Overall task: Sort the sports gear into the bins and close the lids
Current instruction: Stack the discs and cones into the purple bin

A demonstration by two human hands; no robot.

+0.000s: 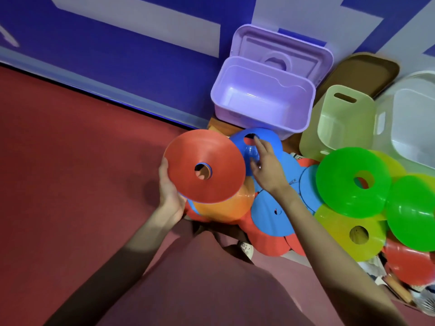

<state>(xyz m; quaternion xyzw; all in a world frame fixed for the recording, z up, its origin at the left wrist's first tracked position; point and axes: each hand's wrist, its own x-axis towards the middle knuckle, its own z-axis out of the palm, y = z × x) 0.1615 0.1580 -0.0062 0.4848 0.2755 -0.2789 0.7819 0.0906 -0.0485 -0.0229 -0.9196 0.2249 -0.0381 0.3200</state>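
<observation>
1. Left hand (170, 194) gripping a stack of disc cones from below, red cone (204, 166) on top, orange and blue ones nested under it, held tilted above the floor (70, 161).
2. Right hand (264, 164) reaching out to a blue cone (255, 147) just in front of the purple bin (263, 97), fingers curled onto its rim and centre hole; looks like a grip taking shape, though how firm cannot be told.
3. Step in hand, by the look of it: gathering cones into one stack before binning.
4. Plenty left to collect: more blue, red, green cones (353, 182) and yellow ones heaped to the right.
5. Purple bin standing open and bare inside, lid (282, 50) propped behind it; pale bin (339, 123) and white bin (414, 118) open beside it.
6. Next move calls for lifting the blue cone clear and nesting it onto the stack, hole over hole, then dropping the stack into a bin. Lids not yet closed.
</observation>
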